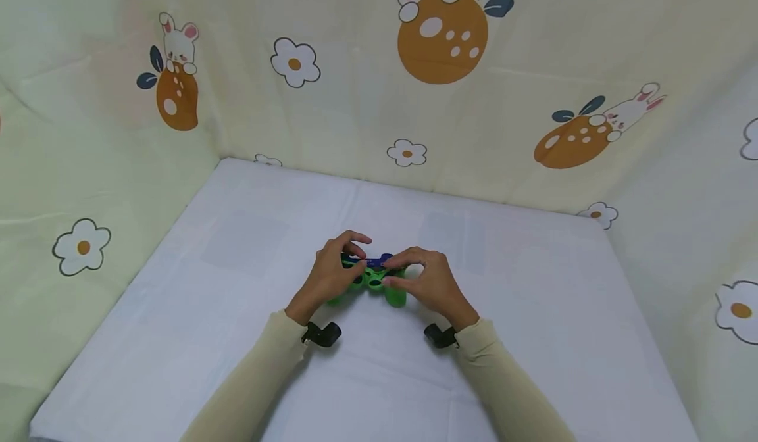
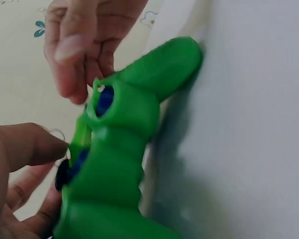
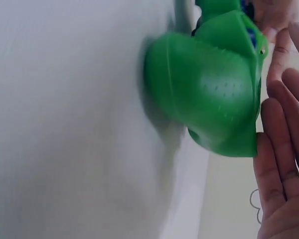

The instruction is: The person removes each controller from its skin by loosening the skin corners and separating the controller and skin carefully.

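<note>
Green and rubbery-looking, the sleeve (image 2: 114, 164) is pinched by the left hand's (image 1: 329, 268) grip at its front rim, thumb on one side, fingers on the other, next to a black stick (image 2: 62, 175). The right hand (image 1: 431, 277) has fingers touching the opposite end; whether that grip pinches or merely rests there, I cannot tell. Blue controller (image 1: 375, 262) parts show between the hands, at the centre of the head view.

The whole thing is probably light: a stiff core in a soft, stretchy skin, likely grabby rather than slippery. The thin rim around the openings could tear, so the thick handles look the safer hold.

White worktop (image 1: 533, 297) spreads broadly left, right and towards the bottom of the frame. Its back edge meets the printed cloth (image 1: 355, 120) across mid-frame, beyond the controller, with room between.
</note>
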The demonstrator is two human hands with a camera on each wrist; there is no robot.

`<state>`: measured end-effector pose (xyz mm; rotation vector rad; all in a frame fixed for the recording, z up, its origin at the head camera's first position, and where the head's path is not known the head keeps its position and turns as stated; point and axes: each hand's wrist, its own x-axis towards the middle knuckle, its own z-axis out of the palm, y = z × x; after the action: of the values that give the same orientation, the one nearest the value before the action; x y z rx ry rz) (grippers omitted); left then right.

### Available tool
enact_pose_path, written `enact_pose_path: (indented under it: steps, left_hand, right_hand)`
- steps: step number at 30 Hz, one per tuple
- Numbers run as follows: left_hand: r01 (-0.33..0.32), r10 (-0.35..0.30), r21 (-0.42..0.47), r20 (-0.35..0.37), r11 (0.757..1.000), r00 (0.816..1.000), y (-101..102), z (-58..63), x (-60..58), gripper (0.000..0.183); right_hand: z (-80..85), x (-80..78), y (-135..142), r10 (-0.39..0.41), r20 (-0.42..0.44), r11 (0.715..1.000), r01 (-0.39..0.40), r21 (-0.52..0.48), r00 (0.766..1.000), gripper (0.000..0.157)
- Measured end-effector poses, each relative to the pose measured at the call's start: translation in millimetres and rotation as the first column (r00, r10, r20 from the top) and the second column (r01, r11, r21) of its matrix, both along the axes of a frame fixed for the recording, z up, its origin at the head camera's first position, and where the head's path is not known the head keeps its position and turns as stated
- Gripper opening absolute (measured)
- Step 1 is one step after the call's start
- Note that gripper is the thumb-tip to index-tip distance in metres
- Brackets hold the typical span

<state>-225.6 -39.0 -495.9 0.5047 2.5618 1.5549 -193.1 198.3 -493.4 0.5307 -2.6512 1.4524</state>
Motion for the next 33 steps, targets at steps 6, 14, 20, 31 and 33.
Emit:
enact_pose_path:
  steps: [6, 14, 20, 31, 33]
  left_hand:
    - [-0.023, 0.021, 0.1, 0.019, 0.995, 1.0, -20.8, -8.3, -0.8, 0.041]
    - [0.069, -0.07, 0.168, 0.002, 0.983, 0.998, -42.1, -14.4, -2.1, 0.053]
    - [0.105, -0.111, 0.186, 0.02, 0.977, 0.994, -49.8, -16.7, -1.9, 0.064]
    - [0.098, -0.102, 0.203, 0.007, 0.974, 0.995, -49.8, -21.6, -2.3, 0.064]
    - [0.099, -0.102, 0.2, 0.004, 0.975, 0.995, -49.6, -22.0, -2.4, 0.064]
  right_hand:
    - [1.4, -0.3, -9.1, -0.015, 0.039, 0.998, 0.017, -0.053, 0.999, 0.03]
    - [2.9, -9.7, -29.8, 0.018, 0.077, 0.999, -0.014, -0.047, 0.997, 0.027]
    - [5.5, -18.6, -43.7, 0.035, 0.119, 0.998, -0.041, 0.047, 0.992, 0.02]
    - [14.0, -30.7, -55.8, 0.082, 0.178, 0.983, -0.11, 0.149, 0.981, 0.008]
    - [15.7, -32.3, -57.0, 0.09, 0.2, 0.98, -0.122, 0.157, 0.976, 0.007]
